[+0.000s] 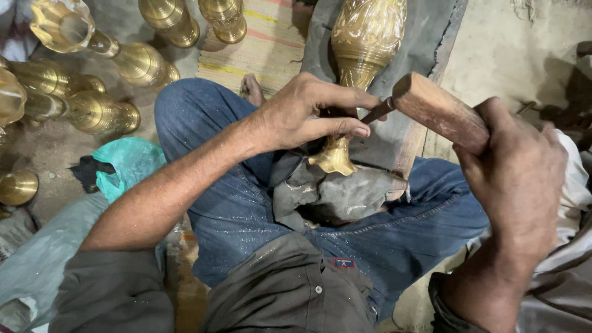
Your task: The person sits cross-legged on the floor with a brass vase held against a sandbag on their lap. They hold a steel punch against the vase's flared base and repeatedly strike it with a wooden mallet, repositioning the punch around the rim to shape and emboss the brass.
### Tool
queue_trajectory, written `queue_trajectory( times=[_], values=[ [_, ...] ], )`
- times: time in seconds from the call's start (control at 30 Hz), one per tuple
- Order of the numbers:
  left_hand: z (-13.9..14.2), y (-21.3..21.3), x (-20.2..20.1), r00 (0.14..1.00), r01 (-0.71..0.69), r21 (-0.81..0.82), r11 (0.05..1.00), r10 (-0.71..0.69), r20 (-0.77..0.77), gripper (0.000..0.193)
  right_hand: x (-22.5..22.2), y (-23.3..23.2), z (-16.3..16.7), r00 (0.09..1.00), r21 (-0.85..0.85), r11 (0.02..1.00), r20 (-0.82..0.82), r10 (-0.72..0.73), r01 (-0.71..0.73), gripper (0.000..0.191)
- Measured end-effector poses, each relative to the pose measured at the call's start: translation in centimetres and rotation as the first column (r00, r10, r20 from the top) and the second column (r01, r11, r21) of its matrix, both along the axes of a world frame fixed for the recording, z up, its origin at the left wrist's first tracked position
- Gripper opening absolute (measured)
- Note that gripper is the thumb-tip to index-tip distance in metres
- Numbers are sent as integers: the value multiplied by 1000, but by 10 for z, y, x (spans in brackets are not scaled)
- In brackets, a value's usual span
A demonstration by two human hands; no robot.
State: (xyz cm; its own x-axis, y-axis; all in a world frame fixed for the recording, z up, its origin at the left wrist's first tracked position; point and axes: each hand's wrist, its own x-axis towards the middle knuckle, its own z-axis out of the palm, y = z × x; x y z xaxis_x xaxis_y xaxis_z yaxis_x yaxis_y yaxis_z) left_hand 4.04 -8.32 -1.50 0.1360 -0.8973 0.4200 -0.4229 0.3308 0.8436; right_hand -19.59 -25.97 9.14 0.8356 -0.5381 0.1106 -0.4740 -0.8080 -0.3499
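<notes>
Currently the left hand [308, 114] is closed around the narrow stem of the engraved brass vase [364, 43], thumb and fingertips pinching just above its flared foot, which rests on the grey cloth pad [336, 197] in the lap. To the right, the right hand [515, 179] is closed on the wooden handle [441, 111] of a chasing tool, whose thin metal shank [376, 113] meets the stem beside the left fingertips. For a clean cut, judge that the vase should stay pressed into the pad, with the shank steadied against the left thumb and the fingers kept off its line. At far left lie finished brass vases [92, 111], with a teal plastic bag [126, 163] nearer; both are well apart from the work. A striped mat [265, 43] lies beyond the knee. Nothing blocks the tool; the crowded left fingers are the one hindrance.
</notes>
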Motion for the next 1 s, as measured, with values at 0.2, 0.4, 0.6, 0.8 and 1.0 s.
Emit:
queue_trajectory(
  times=[0.2, 0.4, 0.6, 0.8, 1.0],
  values=[
    [-1, 1, 2, 999, 33, 38, 999, -32, -29, 39, 3, 0, 1, 998, 39, 999, 62, 7, -10, 27],
    [-2, 5, 2, 997, 42, -51, 998, -45, -60, 35, 6, 5, 5, 997, 12, 1000, 74, 20, -21, 28],
    [-7, 5, 3, 993, 73, -54, 996, -78, -87, 36, 10, 4, 9, 990, -30, 996, 114, 86, -83, 28],
    [-13, 6, 1, 976, 102, 69, 992, -87, -199, 38, 13, 7, 11, 1000, -95, 995, 6, 15, -14, 24],
    [-13, 9, 3, 986, 80, -52, 995, -87, -142, 38, 11, 14, 16, 997, -53, 998, 61, 44, -40, 14]
  ],
)
